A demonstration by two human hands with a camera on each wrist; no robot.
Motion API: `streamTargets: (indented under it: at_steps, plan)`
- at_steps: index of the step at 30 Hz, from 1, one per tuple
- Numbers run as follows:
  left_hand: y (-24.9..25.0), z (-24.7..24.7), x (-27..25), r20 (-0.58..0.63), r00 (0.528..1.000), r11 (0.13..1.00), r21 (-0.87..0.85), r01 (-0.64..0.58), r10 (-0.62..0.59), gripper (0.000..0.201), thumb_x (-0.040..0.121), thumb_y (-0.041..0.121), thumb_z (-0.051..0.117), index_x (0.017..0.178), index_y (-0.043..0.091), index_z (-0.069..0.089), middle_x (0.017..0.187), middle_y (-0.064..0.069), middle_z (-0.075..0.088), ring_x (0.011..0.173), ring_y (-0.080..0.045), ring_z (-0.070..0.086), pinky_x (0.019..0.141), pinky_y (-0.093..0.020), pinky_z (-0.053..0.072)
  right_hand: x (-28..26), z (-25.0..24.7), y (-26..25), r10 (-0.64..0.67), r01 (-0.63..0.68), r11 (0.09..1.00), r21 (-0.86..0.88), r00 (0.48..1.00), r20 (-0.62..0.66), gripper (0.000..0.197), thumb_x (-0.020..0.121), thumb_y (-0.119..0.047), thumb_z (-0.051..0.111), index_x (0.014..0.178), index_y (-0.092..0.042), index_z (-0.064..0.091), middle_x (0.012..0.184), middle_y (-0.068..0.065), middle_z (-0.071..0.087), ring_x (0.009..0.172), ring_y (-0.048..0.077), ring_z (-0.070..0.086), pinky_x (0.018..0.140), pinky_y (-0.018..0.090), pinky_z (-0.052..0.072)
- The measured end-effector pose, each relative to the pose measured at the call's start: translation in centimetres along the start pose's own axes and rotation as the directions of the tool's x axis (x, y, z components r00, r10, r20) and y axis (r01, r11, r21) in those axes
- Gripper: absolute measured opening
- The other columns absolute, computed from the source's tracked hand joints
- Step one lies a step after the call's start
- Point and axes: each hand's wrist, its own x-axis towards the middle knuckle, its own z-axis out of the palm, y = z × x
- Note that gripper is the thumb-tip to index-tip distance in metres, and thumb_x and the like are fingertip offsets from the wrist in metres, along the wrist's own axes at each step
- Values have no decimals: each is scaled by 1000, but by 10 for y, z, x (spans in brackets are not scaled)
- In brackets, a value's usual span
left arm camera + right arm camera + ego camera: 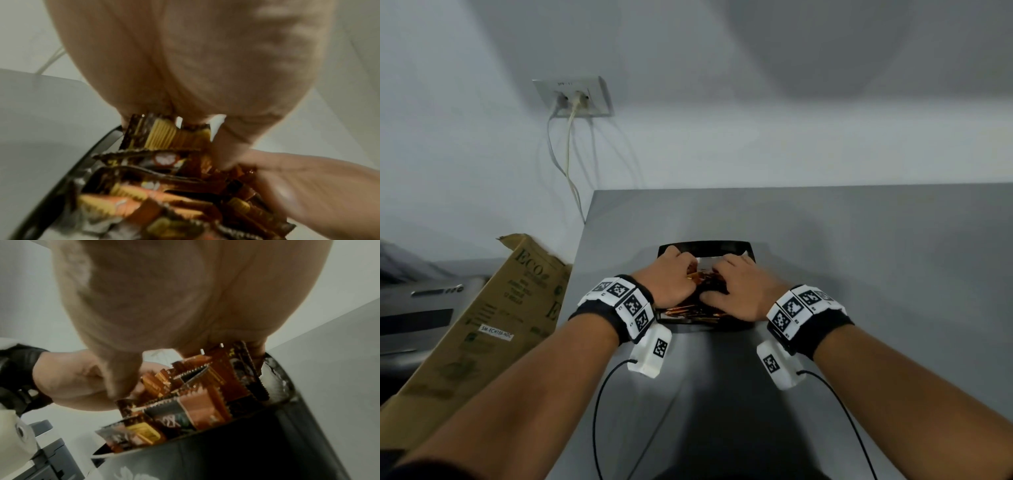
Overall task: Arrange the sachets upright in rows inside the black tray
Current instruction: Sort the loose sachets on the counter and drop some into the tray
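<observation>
Both hands in the black tray [703,246] mid-desk [859,240]. Left hand [669,279] fingers curled round brown-and-orange sachets [164,162] at the tray's left side; right hand [739,289] likewise grips sachets on the right. Sachets crowded, tilted, some upright.

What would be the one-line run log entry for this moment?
left hand: in sachets | right hand: in sachets | black tray: on grey table | rows: untidy

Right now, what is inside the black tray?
The black tray holds brown and orange sachets. Both hands, left hand and right hand, cover the middle, so the rows are hidden.
</observation>
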Motion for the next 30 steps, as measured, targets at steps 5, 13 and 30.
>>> streamTargets:
  at_steps: [5,13,30]
  plan:
    - [-10,8,-6,128,983,989,-74,-126,135,87,55,64,86,128,30,52,115,13,63,103,-7,62,95,-34,53,-10,2,5,-83,88,994,-72,994,68,121,46,-76,77,144,-28,26,136,-2,45,124,22,44,106,43,43]
    - [-19,37,-1,-73,984,962,234,-139,160,93,50,70,70,128,29,43,112,9,60,97,-14,59,84,-38,56,-7,15,8,-123,115,984,-134,991,-53,90,58,-59,79,131,-22,41,124,-2,55,108,21,53,95,32,43]
    - [-20,59,-7,-202,953,937,312,-155,225,103,60,75,56,143,16,38,129,-1,56,114,-23,53,100,-41,48,-14,30,4,-139,122,984,-131,981,-133,93,66,-60,70,141,-20,34,132,1,49,117,23,48,106,38,41]
